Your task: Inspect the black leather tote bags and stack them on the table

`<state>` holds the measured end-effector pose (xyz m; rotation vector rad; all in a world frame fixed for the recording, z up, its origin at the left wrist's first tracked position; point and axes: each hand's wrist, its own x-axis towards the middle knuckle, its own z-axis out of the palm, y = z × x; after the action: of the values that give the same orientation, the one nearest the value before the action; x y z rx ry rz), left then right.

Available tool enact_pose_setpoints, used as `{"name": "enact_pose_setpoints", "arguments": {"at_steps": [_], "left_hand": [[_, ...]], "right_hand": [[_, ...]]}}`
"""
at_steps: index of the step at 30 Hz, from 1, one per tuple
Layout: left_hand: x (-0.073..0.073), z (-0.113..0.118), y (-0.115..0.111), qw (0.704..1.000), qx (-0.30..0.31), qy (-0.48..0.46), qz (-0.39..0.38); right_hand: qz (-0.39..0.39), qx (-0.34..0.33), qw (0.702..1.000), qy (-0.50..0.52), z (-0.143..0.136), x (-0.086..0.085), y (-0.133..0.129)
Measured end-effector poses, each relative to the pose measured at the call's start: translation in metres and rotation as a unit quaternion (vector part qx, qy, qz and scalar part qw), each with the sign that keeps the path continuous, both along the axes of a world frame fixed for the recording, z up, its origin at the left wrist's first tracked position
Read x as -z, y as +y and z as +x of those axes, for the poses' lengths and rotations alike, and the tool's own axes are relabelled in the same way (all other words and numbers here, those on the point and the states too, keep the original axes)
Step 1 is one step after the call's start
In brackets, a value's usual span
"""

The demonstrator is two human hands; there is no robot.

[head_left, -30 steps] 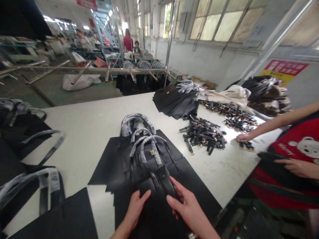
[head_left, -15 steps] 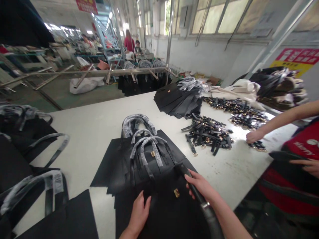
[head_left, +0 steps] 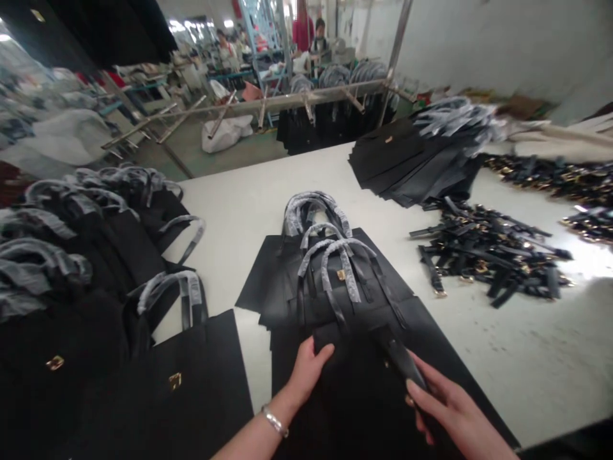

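Note:
Black bag panels lie stacked on the white table, with plastic-wrapped handles and a gold clasp toward the far end. My left hand, a silver bracelet at its wrist, rests at the stack's near part, fingers on the edge of a black piece. Wrapped round a black tool-like handle is my right hand; the far end of that handle is over the panels and hard to make out against the black.
More black bags with wrapped handles cover the left side. A heap of black straps with gold buckles lies right. Behind it is another panel stack. A metal rail runs beyond the white table.
The view has swung left and down, so the co-worker's arms at the right are out of sight. My left hand now touches the panel edge; my right hand still holds the black handle.

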<state>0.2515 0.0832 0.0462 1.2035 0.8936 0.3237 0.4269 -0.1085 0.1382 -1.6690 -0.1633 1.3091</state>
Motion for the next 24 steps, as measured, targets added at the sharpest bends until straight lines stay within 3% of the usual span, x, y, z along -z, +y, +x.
{"name": "enact_pose_setpoints", "arguments": {"at_steps": [4, 10, 15, 18, 21, 24], "left_hand": [[-0.007, 0.001, -0.006, 0.993, -0.022, -0.057, -0.102], [-0.005, 0.001, -0.006, 0.995, -0.008, -0.028, -0.099], [-0.005, -0.002, -0.004, 0.994, -0.002, -0.045, -0.103], [-0.006, -0.004, -0.004, 0.987, 0.003, -0.104, -0.125], [-0.003, -0.007, -0.004, 0.989, 0.015, -0.117, -0.087], [-0.001, -0.011, -0.007, 0.997, 0.024, -0.074, -0.023]], "right_hand": [[0.007, -0.039, 0.999, 0.013, -0.031, 0.008, 0.013], [0.007, -0.07, 0.998, -0.008, -0.035, 0.02, 0.047], [0.021, 0.01, 0.996, -0.081, -0.033, 0.008, 0.066], [0.037, -0.023, 0.998, -0.039, -0.034, -0.002, 0.059], [0.038, -0.098, 0.994, 0.022, -0.044, -0.003, 0.05], [0.065, -0.114, 0.991, 0.036, -0.063, -0.004, 0.053]]}}
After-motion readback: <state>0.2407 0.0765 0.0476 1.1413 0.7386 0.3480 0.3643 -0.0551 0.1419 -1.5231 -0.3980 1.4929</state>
